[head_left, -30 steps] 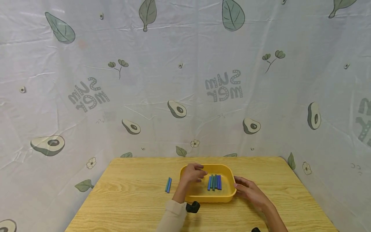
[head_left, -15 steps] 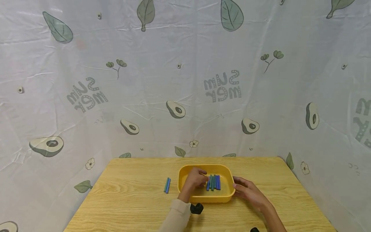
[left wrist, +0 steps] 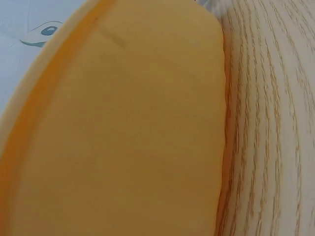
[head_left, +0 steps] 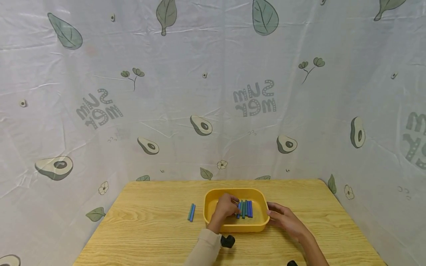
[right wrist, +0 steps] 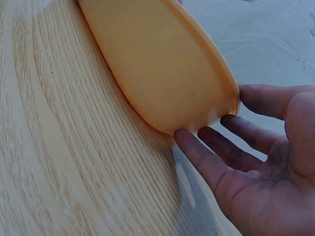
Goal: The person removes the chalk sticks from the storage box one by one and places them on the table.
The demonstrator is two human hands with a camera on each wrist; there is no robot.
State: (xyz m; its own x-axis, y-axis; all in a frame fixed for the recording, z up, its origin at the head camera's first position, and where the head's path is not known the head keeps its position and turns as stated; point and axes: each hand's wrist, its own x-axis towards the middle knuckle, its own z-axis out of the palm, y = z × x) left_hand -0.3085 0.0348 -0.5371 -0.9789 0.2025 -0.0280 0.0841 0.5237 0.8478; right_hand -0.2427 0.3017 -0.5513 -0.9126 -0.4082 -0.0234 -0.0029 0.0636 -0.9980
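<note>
In the head view, a yellow tray point(head_left: 233, 228) holds a row of several thin blue, green and violet sticks point(head_left: 246, 209) lying side by side. My left hand point(head_left: 227, 207) is inside the tray, its curled fingers and thumb pinching the leftmost blue stick point(head_left: 239, 205); the fingers partly cover it. My right hand point(head_left: 285, 218) holds the tray's right end. In the right wrist view, the thumb is on the rim and the fingertips point(right wrist: 184, 137) press the outer end wall. The left wrist view shows only the tray's wall point(left wrist: 138, 123), with no fingers.
Left of the tray, a green stick point(head_left: 190, 212) and a blue stick point(head_left: 192, 213) lie together on the wooden table point(head_left: 153, 221). Behind the table hangs a pale printed curtain point(head_left: 173, 107).
My left hand has moved right and down inside the tray, from above its left part to the leftmost blue stick, with its fingers drawing in. My right hand stays at the tray's end.
</note>
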